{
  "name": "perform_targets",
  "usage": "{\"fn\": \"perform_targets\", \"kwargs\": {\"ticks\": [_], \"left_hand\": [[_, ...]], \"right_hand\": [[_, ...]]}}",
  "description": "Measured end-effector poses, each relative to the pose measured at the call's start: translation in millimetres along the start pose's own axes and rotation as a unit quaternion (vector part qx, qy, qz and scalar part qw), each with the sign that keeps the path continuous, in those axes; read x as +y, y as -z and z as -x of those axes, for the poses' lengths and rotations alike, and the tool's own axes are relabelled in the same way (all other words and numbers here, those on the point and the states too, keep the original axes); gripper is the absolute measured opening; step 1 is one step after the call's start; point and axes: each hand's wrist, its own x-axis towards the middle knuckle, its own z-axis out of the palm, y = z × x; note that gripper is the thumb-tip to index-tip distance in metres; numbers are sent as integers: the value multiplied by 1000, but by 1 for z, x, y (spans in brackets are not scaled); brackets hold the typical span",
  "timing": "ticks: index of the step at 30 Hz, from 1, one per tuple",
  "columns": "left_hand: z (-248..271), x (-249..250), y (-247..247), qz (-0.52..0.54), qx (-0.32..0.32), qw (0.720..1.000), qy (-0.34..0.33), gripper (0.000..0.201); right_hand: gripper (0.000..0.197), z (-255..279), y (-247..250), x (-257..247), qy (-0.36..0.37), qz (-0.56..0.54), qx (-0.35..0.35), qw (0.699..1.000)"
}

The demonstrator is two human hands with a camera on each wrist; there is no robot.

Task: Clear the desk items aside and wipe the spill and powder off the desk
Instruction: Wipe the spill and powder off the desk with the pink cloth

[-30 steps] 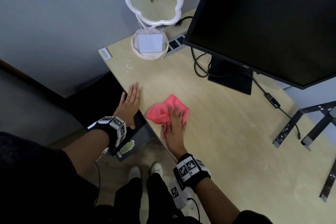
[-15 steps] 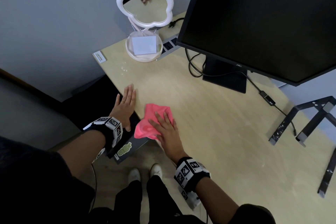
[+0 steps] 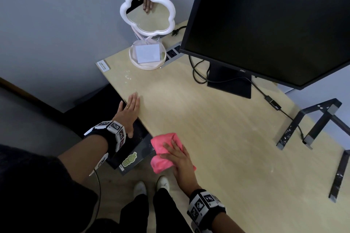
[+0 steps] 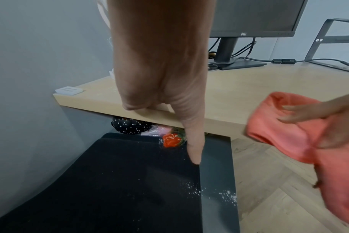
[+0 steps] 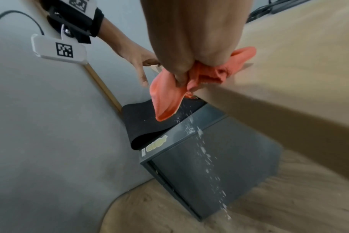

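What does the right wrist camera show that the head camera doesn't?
Only the right wrist view shows white powder falling off the desk edge, past the grey cabinet front. Only the head view shows the mirror, the monitor and powder specks beside the mirror. Both show the right hand pressing the pink cloth at the desk's edge.

There were one left hand [image 3: 128,113], one right hand [image 3: 179,159], one cloth [image 3: 162,144], one mirror [image 3: 147,17], one monitor [image 3: 265,21] and two shoes [image 3: 139,188].

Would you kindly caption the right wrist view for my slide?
Right hand presses pink cloth at the desk edge; white powder falls past grey cabinet.
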Motion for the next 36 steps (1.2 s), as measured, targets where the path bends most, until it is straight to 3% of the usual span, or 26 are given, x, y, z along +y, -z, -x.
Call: {"fn": "perform_targets", "kwargs": {"ticks": [6,9,13,16,18,21,23,25,28,33,36], "left_hand": [[2,-9,-5,52,-8,998,-34,141],[5,-9,-7,53,-3,998,-37,140],[8,-5,-7,40,20,998,-40,138],[6,-2,-7,32,8,997,-69,138],[5,0,-9,39,-10,996,-80,141],[3,0,-10,55,-20,995,-84,147],[2,-2,-9,61,-23,994,-89,148],[2,-4,-8,63,-25,993,-94,148],[3,-4,-8,66,-30,993,-97,148],[5,-5,-4,67,-38,991,-107,146],[5,-9,-4,76,-34,990,-115,144]], "right_hand": [[10,9,23,-14,-55,-143,107,982],[13,1,51,-15,-112,-203,185,955],[27,-22,78,2,-162,-209,296,918],[25,-40,84,4,-134,-157,322,924],[29,-46,74,2,-130,-116,295,939],[33,-45,47,-5,-136,-109,175,969],[47,-39,30,-8,-117,-71,109,985],[48,-33,23,-9,-106,-58,104,987],[33,-22,21,-4,-91,-73,130,985],[33,8,24,8,-30,-45,99,994],[23,26,35,9,-19,-34,72,997]]}}
